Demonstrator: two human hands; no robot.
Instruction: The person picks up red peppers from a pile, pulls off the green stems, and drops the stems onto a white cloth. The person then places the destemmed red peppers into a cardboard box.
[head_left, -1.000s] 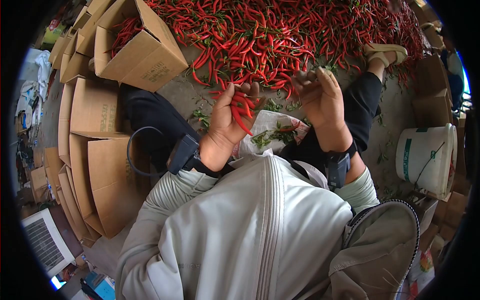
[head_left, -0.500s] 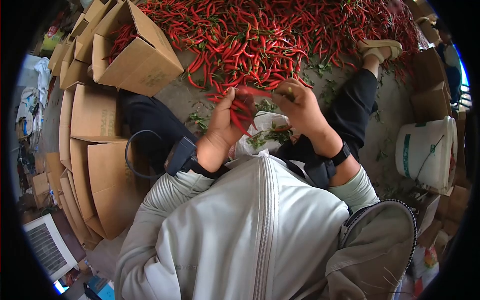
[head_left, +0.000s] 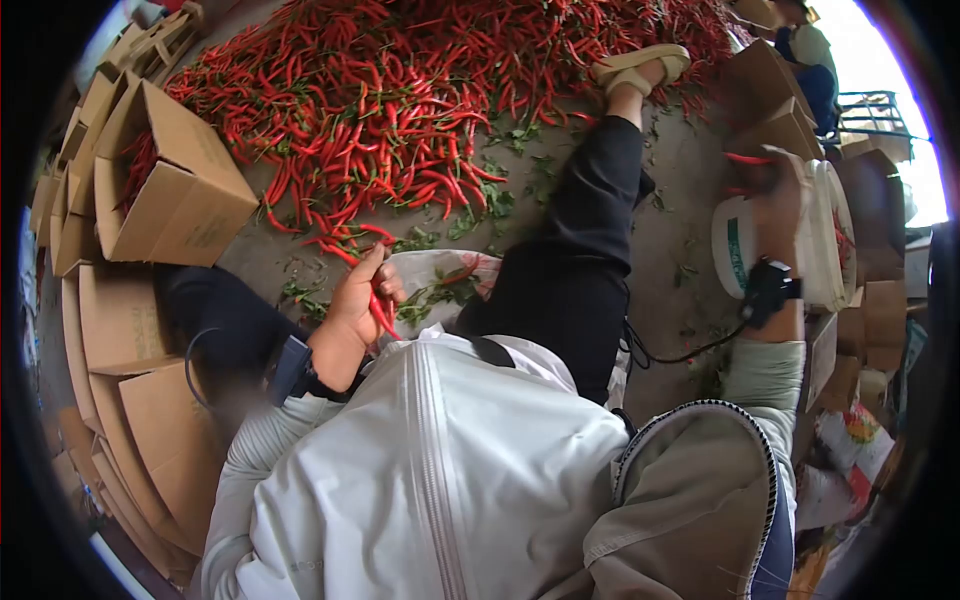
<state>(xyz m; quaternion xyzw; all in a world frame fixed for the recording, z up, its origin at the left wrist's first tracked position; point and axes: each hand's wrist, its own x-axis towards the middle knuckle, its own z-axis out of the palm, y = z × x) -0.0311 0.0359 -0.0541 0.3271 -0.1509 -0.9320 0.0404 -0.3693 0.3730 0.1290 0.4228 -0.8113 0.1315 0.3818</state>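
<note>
My left hand [head_left: 350, 300] is closed around a few red chili peppers [head_left: 383, 312] in front of my lap, with tips poking out above and below the fingers. My right hand [head_left: 772, 185] is out to the right, over the near side of the white bucket [head_left: 733, 245], smeared by motion. A red chili pepper [head_left: 745, 159] juts from its fingers; how many it holds is hard to tell. The large pile of red chili peppers [head_left: 390, 110] covers the floor ahead. Below my left hand's side, a pale sack [head_left: 415, 268] carries green leaves and a chili.
An open cardboard box [head_left: 180, 200] with chilies inside stands at the left, above more boxes [head_left: 165, 420]. My sandalled foot [head_left: 640, 70] rests at the pile's right edge. Other cartons [head_left: 780, 130] and a person [head_left: 808, 60] are at the far right.
My right hand has swung from beside the left hand to the bucket on the right. My left hand still grips chilies. The view has shifted to the right.
</note>
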